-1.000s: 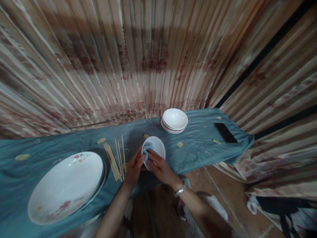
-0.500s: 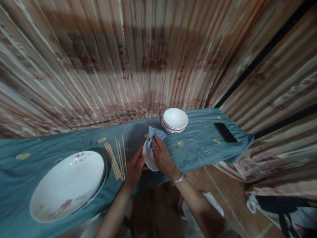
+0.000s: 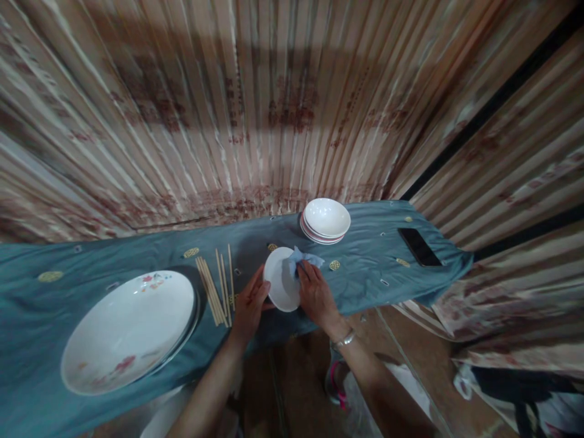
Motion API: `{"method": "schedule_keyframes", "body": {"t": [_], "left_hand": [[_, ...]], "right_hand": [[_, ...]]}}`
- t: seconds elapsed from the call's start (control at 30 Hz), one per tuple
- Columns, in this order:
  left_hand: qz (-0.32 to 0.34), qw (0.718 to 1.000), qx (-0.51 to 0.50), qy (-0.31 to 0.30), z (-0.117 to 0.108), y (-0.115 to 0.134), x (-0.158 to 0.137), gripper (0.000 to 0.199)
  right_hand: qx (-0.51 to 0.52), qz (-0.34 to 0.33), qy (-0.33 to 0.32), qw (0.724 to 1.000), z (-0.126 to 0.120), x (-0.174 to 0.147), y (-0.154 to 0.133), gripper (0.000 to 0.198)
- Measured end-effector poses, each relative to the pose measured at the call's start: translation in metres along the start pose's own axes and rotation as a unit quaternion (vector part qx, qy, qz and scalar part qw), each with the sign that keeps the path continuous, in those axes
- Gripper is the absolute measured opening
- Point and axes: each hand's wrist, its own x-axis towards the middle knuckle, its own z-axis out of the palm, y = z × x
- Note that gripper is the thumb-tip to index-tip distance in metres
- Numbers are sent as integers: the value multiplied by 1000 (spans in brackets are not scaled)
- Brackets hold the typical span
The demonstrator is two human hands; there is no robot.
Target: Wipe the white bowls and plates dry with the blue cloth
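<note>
A small white bowl (image 3: 279,283) is tilted in front of me, its inside facing me. My left hand (image 3: 250,302) grips the bowl by its left rim, thumb on the near side. In my right hand (image 3: 318,296) a light blue cloth (image 3: 298,260) is pinched and pressed on the bowl's right rim. Some of the cloth sticks out past my fingers. Just left of my left hand lie several wooden chopsticks (image 3: 211,292). Beyond my right hand stands a stack of white bowls (image 3: 326,218), the lower ones showing a reddish band.
Large oval plates with flowers (image 3: 132,331) are stacked at the left of the table. A black phone (image 3: 418,247) lies toward the right end of the blue-green tablecloth (image 3: 360,274). A pleated curtain (image 3: 255,121) hangs right behind the table.
My right hand has moved the cloth from inside the bowl to its right rim, shifting a little rightward. The bowl has turned to show more of its inside. The view has shifted slightly.
</note>
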Motion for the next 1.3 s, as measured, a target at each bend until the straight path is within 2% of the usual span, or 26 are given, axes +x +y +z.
{"method": "schedule_keyframes", "body": {"t": [0.2,0.3,0.43,0.53,0.63,0.73,0.8,0.9,1.1,1.2,1.3], "left_hand": [[7,1000,7,-5,1,0,-2,68],[16,1000,9,-18,3,1,-3,68],[26,999,9,-22,3,0,-2,70],[29,999,21,-14,2,0,-1,69],[27,999,29,-13,1,-2,1,69],[24,999,23,-17,0,-4,2,68],[25,999,15,-21,-1,-5,2,66],[31,999,6,-29,-1,-6,2,67],[34,999,10,-36,-1,-4,0,70],[34,999,14,-39,-1,-2,0,69],[29,999,9,-38,-2,-3,1,69]], "right_hand": [[15,-12,-22,1000,-3,-18,-11,31],[63,-14,-31,997,-6,-25,-19,27],[169,-12,2,985,-9,-29,-26,30],[276,-14,10,961,-13,-24,-29,33],[388,-9,-15,921,-17,-14,-32,35],[449,-1,-26,893,-17,-4,-36,39],[441,5,-20,897,-13,1,-38,42],[382,-4,2,924,-4,6,-36,42],[179,-4,31,983,4,7,-25,37],[120,-13,6,993,0,5,-18,26],[144,-58,-29,987,-4,1,-10,25]]}}
